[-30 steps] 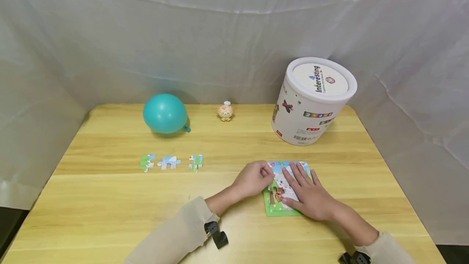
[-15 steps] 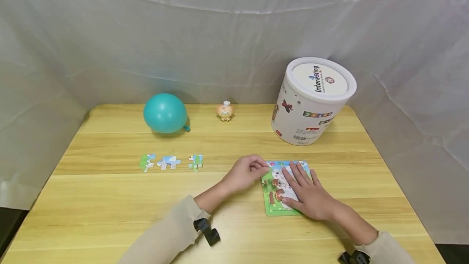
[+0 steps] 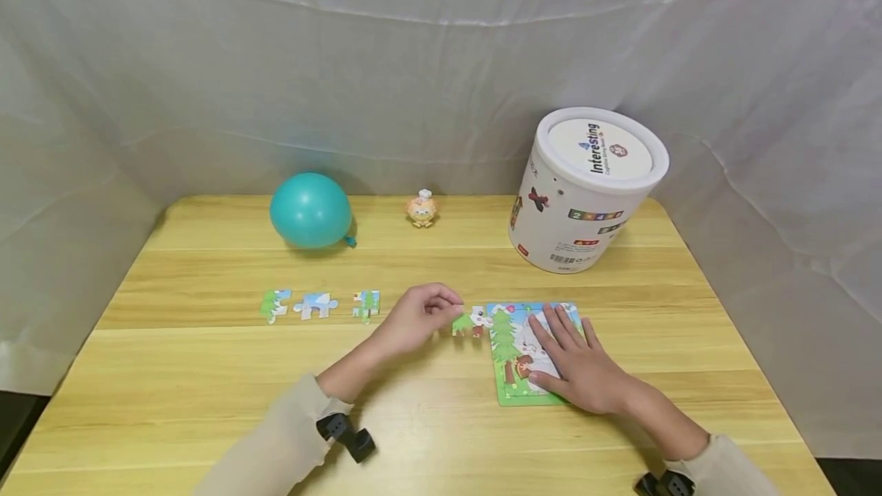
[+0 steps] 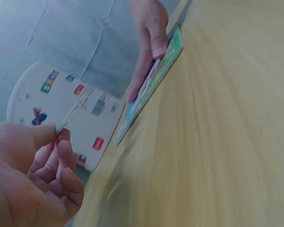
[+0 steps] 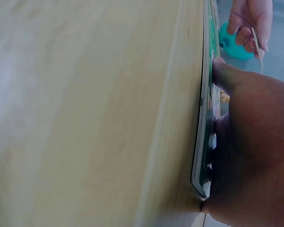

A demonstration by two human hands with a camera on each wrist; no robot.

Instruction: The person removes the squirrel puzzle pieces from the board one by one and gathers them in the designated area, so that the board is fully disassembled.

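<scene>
Between thumb and fingertips my left hand [image 3: 418, 318] pinches a jigsaw piece [image 3: 472, 321], green with a white and brown part. In the left wrist view the piece [image 4: 72, 113] is seen edge-on, raised off the table. It is just left of the puzzle board [image 3: 506, 393], which has a green and blue border and a picture of trees and animals. Spread flat over the board's right half, my right hand [image 3: 582, 366] presses on it and hides part of the picture. A green tree shows at the board's left side.
Three loose jigsaw pieces lie in a row at left: a green one [image 3: 276, 305], a blue one [image 3: 316, 305] and a green-blue one [image 3: 367, 305]. Behind them are a teal balloon [image 3: 311, 210], a small chef-hatted figurine [image 3: 422, 209] and a white lidded tub [image 3: 586, 197].
My left hand has drawn leftward from the board's upper left with the jigsaw piece, now apart from the board. The tree beneath is uncovered. My right hand stays in place.
</scene>
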